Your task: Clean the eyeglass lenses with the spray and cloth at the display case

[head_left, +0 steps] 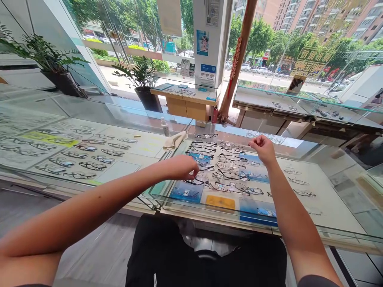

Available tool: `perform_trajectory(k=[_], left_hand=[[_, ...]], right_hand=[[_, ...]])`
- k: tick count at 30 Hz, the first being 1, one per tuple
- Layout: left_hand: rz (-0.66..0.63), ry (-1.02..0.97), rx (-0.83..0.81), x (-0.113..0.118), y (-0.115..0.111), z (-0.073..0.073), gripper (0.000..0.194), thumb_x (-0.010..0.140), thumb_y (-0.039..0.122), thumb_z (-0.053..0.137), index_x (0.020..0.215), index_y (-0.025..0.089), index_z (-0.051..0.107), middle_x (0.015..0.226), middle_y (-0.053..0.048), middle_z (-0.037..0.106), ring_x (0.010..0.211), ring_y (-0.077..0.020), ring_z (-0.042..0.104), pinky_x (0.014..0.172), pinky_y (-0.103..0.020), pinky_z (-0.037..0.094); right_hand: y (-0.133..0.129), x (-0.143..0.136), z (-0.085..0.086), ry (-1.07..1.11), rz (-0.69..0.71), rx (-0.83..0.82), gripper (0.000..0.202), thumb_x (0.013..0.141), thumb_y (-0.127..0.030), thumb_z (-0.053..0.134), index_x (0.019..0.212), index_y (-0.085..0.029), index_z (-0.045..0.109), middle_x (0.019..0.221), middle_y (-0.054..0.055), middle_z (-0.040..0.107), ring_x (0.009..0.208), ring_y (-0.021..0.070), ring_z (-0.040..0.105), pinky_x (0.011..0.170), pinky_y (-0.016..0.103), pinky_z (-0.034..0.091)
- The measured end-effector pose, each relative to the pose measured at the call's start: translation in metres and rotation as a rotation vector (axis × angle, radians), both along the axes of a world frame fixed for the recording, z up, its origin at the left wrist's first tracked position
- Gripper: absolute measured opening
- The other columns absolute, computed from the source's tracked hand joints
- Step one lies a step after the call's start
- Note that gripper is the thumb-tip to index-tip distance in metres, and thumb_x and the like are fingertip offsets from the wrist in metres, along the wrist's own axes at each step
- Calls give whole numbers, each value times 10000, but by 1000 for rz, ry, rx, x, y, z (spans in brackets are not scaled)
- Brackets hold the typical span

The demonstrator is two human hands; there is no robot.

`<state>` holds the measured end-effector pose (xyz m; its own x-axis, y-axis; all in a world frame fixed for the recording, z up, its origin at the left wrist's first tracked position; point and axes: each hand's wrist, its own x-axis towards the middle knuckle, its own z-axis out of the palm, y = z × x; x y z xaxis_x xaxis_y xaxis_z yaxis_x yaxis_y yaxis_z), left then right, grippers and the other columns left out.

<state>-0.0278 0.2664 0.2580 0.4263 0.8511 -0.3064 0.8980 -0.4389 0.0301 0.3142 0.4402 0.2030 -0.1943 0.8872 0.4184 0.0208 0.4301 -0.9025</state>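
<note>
My left hand (183, 167) reaches in from the left over the glass display counter (324, 191). Its fingers are curled closed at a pair of dark-framed eyeglasses (199, 182), which the fingertips seem to grip at one end. Raised near the counter's far side, my right hand (263, 148) has thumb and fingers pinched together; whatever may be between them is too small or hidden. Between the two hands, several eyeglasses (230, 174) lie in two columns, some over blue cards (181, 191). A yellow card (220, 202) sits near the front edge.
A beige cloth (175, 140) and a small spray bottle (164, 126) stand on the counter at the far left of these rows. More eyeglasses (86, 146) fill the left case. Potted plants (145, 87), a wooden post (236, 63) and further display cases (269, 103) are by the windows.
</note>
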Motion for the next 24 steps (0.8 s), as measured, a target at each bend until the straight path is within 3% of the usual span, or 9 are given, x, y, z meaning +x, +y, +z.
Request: perform_trajectory(k=[5,10,15,18,24], left_hand=[[-22,-259,-39,-4,2,22,96,840,243,749,789,258,829,691,-9,694,624,-179,596,613,-295,350],[1,-548,-56,-7,26,36,230,879,429,725,808,221,792,600,22,527,561,-138,448,571,-283,300],[115,-1002,55,9,68,23,336,870,521,782,856,186,760,753,-19,655,691,-148,544,656,-281,395],[149,-1249,115,28,90,11,378,845,539,827,875,170,749,813,-29,684,738,-145,565,697,-282,415],[217,-1491,166,57,103,-22,405,868,558,833,887,166,731,853,-31,704,803,-156,605,793,-296,471]], right_hand=[[-1,0,2,-4,12,3,548,751,-462,917,763,-258,408,804,-17,653,827,191,700,831,361,548],[-2,-1,5,-3,7,-4,603,727,-545,939,738,-253,412,781,-12,650,805,188,691,815,359,560],[-6,-7,7,25,11,-24,678,720,-683,914,704,-255,389,692,-51,544,669,156,641,743,355,589],[-11,-14,9,33,36,-26,660,723,-696,912,727,-250,426,712,-46,560,681,159,661,728,339,588],[-25,-26,13,25,115,-64,570,723,-591,948,763,-241,500,756,-26,619,727,177,693,723,329,587]])
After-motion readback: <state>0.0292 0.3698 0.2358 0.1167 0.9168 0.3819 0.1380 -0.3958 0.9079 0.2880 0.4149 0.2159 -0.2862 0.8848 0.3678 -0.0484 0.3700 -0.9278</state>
